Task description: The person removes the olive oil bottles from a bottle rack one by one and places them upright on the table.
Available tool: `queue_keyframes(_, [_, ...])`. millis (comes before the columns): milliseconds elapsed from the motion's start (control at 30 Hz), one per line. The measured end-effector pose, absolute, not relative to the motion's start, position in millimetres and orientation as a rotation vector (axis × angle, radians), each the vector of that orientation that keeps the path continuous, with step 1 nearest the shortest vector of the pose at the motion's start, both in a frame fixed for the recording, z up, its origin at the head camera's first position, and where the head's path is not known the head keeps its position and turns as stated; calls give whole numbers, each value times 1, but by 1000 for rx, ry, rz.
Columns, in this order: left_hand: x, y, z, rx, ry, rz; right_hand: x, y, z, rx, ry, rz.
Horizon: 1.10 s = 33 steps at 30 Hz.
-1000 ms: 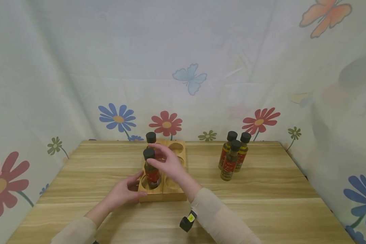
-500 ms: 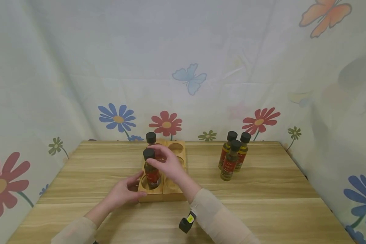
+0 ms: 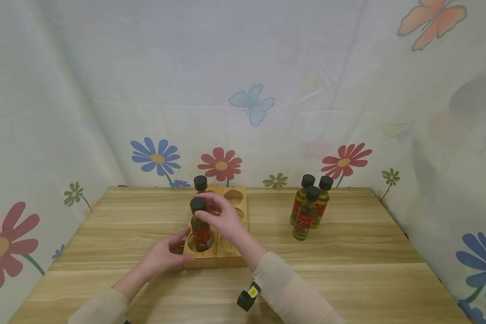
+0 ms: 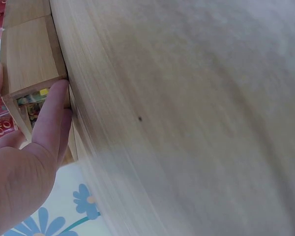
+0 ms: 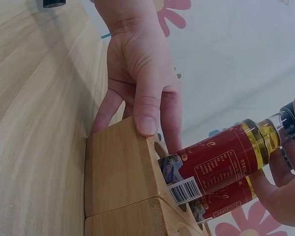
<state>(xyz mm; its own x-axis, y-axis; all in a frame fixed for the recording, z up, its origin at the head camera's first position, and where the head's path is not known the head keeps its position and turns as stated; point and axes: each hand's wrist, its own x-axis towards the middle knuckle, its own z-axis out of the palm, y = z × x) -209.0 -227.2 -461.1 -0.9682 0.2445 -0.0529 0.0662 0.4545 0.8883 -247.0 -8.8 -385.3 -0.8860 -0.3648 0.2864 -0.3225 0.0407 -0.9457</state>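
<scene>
My right hand (image 3: 222, 218) pinches a small olive oil bottle (image 3: 201, 234) near its black cap. That bottle, with a red label and yellow oil, stands in the front left hole of a wooden rack (image 3: 231, 262); the right wrist view shows its label bottom (image 5: 184, 189) at the hole. My left hand (image 3: 164, 254) grips the rack's front left corner, thumb at the front and fingers along the side, as the left wrist view shows the hand (image 4: 27, 157) too. Behind the first, a second bottle (image 3: 200, 183) stands in the rack, partly hidden by my right hand.
Three more olive oil bottles (image 3: 303, 220) stand grouped on the wooden table (image 3: 348, 270), right of the rack. A back right hole (image 3: 233, 196) of the rack shows no bottle. Flower-printed cloth (image 3: 178, 90) hangs behind the table. A black device (image 3: 249, 297) hangs at my right wrist.
The bottle's lower part has shifted very slightly left in its hole. Both hands stay where they were, and the rack and the three bottles have not moved.
</scene>
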Motion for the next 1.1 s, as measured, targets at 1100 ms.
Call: queue_keyframes(1100, [-210, -229, -465, 272, 2509, 1546, -242, 27, -354, -978, 2202, -2250])
